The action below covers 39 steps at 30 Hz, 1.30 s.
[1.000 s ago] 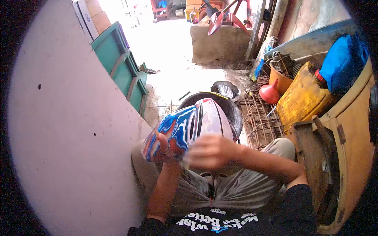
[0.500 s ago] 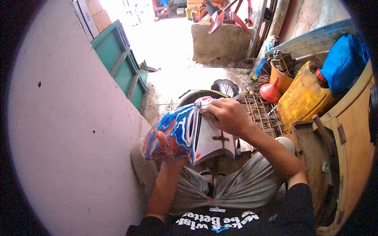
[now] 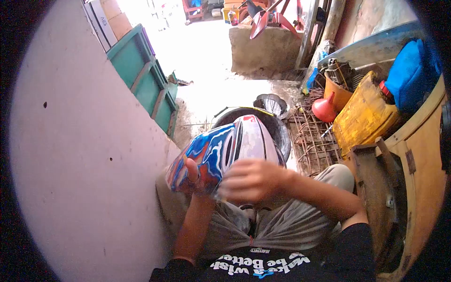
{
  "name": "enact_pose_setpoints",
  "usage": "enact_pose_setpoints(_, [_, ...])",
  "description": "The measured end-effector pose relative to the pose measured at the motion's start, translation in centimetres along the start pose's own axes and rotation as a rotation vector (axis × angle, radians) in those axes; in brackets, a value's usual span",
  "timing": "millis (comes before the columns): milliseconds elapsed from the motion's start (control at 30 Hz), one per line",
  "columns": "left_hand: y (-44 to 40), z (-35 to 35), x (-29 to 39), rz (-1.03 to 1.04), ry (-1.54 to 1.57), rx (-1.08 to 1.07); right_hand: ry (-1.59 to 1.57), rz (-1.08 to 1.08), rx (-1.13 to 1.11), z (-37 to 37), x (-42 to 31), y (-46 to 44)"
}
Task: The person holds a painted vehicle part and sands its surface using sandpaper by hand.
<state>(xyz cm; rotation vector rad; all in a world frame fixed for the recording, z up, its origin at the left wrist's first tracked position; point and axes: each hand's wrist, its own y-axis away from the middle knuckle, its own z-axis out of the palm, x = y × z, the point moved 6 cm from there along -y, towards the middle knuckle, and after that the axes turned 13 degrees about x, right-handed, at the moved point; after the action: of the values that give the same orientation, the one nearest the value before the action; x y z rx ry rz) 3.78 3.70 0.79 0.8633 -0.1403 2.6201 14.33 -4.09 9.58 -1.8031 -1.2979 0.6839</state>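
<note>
A curved painted shell (image 3: 253, 141), white on its right side with blue, red and white swirls on its left, rests above my lap. My left hand (image 3: 193, 176) is closed on its lower left part, thumb up on the painted surface and the other fingers mostly hidden. My right hand (image 3: 251, 181) is at the shell's lower edge, in front of the white part. Motion smears its fingers, so whatever they may hold cannot be made out. Behind the shell stands a black tub (image 3: 283, 136), partly covered by it.
A dark scalloped bowl (image 3: 272, 104) sits beyond the tub. To the right are a rusty wire grid (image 3: 307, 141), a red funnel (image 3: 324, 109), a yellow jerrycan (image 3: 364, 117) and a blue container (image 3: 411, 77). A pale wall (image 3: 84, 155) rises close on my left.
My right hand has moved from the shell's top edge down toward me, to its lower edge. The shell has tilted, and its dark cross mark is out of sight. My left hand stays put.
</note>
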Motion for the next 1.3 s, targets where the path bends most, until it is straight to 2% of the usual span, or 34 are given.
enact_pose_setpoints(67, [0.0,0.2,-0.1,-0.013,0.039,0.016,0.244,0.194,0.025,-1.3,4.7,2.3])
enact_pose_setpoints(100, [-0.3,0.1,-0.3,-0.020,0.094,0.022,0.453,0.367,-0.132,-2.9,6.9,2.7])
enact_pose_setpoints(133, [0.1,0.1,-0.2,0.009,0.037,0.021,0.591,0.465,-0.159,-3.6,7.2,2.3])
enact_pose_setpoints(233, [-0.4,0.0,0.2,0.043,-0.020,-0.081,0.217,0.175,-0.007,0.1,1.7,0.8])
enact_pose_setpoints(267, [-0.5,0.0,0.3,0.073,-0.063,-0.021,0.044,0.055,-0.050,0.4,-0.7,-0.6])
enact_pose_setpoints(333, [0.0,-0.5,0.4,0.072,-0.072,0.107,0.075,0.064,-0.093,0.2,0.9,0.9])
enact_pose_setpoints(367, [0.3,-1.0,0.2,0.050,-0.032,0.171,0.191,0.169,-0.020,-0.7,3.6,2.1])
enact_pose_setpoints(400, [0.3,-0.6,0.1,0.033,-0.028,0.145,0.320,0.330,-0.041,-2.3,6.2,2.7])
enact_pose_setpoints(467, [0.5,0.4,0.4,-0.003,-0.021,0.096,0.548,0.540,-0.192,-2.8,8.3,4.0])
enact_pose_setpoints(500, [-0.3,-1.0,0.0,-0.020,-0.005,0.052,0.550,0.483,-0.158,-1.9,6.1,3.2])
enact_pose_setpoints(533, [-1.0,-2.4,-0.5,-0.038,0.010,0.007,0.387,0.343,-0.023,-0.8,3.2,1.4])
enact_pose_setpoints(567, [-1.7,-5.8,-1.9,-0.143,0.091,0.006,0.236,0.199,-0.059,0.3,0.9,0.1])
enact_pose_setpoints(600, [-1.3,-3.8,-0.9,-0.084,0.039,-0.025,0.083,0.060,-0.091,0.9,-0.9,-0.5])
enact_pose_setpoints(633, [-0.9,-1.8,0.1,-0.023,-0.011,-0.052,0.070,-0.015,0.057,-0.2,-0.1,0.1])
enact_pose_setpoints(667, [-0.4,-0.2,0.6,0.003,-0.043,-0.035,0.218,0.069,-0.058,0.1,2.3,2.5])
enact_pose_setpoints(733, [-0.1,1.3,0.9,0.068,-0.093,-0.011,0.453,0.412,-0.035,-2.8,7.0,3.0])
enact_pose_setpoints(767, [0.2,1.3,0.5,0.012,-0.042,-0.007,0.555,0.506,-0.181,-3.2,7.5,3.3])
enact_pose_setpoints(833, [-0.3,1.1,0.8,0.090,-0.107,-0.001,0.319,0.216,-0.012,-0.8,3.5,2.3])
enact_pose_setpoints(867, [-0.3,0.0,0.3,0.028,-0.033,0.003,0.192,0.073,0.072,0.4,1.2,2.0])
enact_pose_setpoints(900, [-0.2,-0.6,0.1,-0.034,0.042,0.010,0.022,-0.029,-0.033,1.1,-0.7,0.7])
enact_pose_setpoints(967, [-0.1,-1.5,-0.5,-0.084,0.129,0.077,0.117,0.119,0.031,-0.2,2.7,1.5])
enact_pose_setpoints(1000, [0.1,-1.0,-0.2,-0.037,-0.015,0.071,0.168,0.188,0.055,-1.4,4.7,2.2])
enact_pose_setpoints(1033, [0.3,-0.5,0.2,0.010,-0.159,0.067,0.413,0.369,-0.022,-2.8,7.1,3.0])
enact_pose_setpoints(1067, [0.4,-0.5,0.1,0.000,-0.107,0.050,0.577,0.529,0.075,-3.8,8.2,3.5])
enact_pose_setpoints(1133, [0.1,-0.3,0.2,0.006,-0.040,0.008,0.502,0.365,-0.004,-2.2,5.6,2.5])
enact_pose_setpoints(1167, [-0.1,0.1,0.2,0.021,-0.020,-0.010,0.343,0.249,-0.004,-0.7,3.0,1.5])
enact_pose_setpoints(1200, [-0.4,-0.6,-0.4,-0.075,0.056,-0.028,0.174,0.067,0.096,0.6,0.4,1.0])
enact_pose_setpoints(1233, [-0.8,-1.3,-0.6,-0.172,0.127,-0.047,0.077,0.010,0.120,0.7,0.3,1.0])
enact_pose_setpoints(1267, [-0.7,-2.0,-0.8,-0.129,0.110,-0.035,-0.020,-0.043,0.146,0.7,0.1,1.0])
enact_pose_setpoints(1300, [-0.6,-1.1,-0.4,-0.085,0.092,-0.022,0.122,0.062,0.118,0.2,2.2,1.7])
